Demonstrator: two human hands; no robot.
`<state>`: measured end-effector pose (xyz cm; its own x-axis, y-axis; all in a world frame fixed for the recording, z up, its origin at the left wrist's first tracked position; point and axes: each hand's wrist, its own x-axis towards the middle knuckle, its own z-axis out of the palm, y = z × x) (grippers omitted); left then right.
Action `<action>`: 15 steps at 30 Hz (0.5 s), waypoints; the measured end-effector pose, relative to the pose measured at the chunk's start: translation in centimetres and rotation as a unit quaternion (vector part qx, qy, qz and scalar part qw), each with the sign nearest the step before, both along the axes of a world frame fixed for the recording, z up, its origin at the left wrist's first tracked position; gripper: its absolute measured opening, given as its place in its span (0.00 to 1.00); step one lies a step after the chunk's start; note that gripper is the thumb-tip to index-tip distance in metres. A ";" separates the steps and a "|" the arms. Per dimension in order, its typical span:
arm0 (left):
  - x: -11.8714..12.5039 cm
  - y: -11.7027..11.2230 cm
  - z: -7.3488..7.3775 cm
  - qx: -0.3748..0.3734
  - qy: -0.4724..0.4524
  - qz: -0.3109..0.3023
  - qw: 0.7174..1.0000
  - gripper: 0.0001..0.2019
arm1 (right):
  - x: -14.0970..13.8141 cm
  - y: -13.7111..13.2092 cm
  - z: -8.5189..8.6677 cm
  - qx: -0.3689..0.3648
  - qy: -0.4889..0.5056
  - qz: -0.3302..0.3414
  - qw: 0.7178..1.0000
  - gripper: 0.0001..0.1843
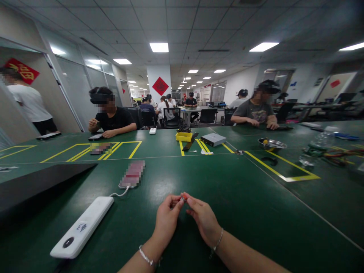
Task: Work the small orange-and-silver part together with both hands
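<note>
Now, head view: your left grip [167,218] and right grip [204,219] nearly meet, both pinched at tips on small red-orange piece [184,197] between them, above worktop [241,216]. Piece mostly covered; exact form too small to tell. Pinch lightly, steady both, tilt piece into sight. White device [88,223], left of grips, lies well apart.

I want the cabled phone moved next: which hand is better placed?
Probably the left hand: the cabled phone lies nearer it than the right hand. Both, though, pinch a small reddish object.
</note>
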<state>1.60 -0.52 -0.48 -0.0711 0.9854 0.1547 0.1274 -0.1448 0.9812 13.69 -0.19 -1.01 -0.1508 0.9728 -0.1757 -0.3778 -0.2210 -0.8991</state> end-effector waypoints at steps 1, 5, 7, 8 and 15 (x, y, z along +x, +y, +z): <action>0.0 0.0 0.0 0.001 0.004 0.001 1.000 0.08 | 0.0 0.0 0.0 0.001 0.001 0.002 1.000 0.22; -0.1 -0.1 0.2 0.007 0.021 0.009 1.000 0.08 | -0.2 0.0 -0.2 0.000 -0.008 0.002 1.000 0.23; -0.1 -0.2 0.2 0.014 0.032 0.016 0.999 0.07 | -0.2 0.1 -0.2 0.004 -0.029 -0.004 1.000 0.24; 0.0 -0.2 0.2 0.020 0.039 0.015 0.999 0.06 | -0.2 0.2 -0.2 0.010 -0.043 -0.008 0.999 0.24; -0.3 -0.1 -0.9 0.052 0.070 -0.041 0.995 0.15 | 2.9 1.5 1.4 0.028 -0.063 -0.059 0.996 0.20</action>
<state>1.29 -0.59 -1.38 0.0381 0.9653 0.2584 0.2454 -0.2597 0.9340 16.57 1.26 0.34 -0.0154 0.9913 -0.1305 -0.2808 -0.1296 -0.9510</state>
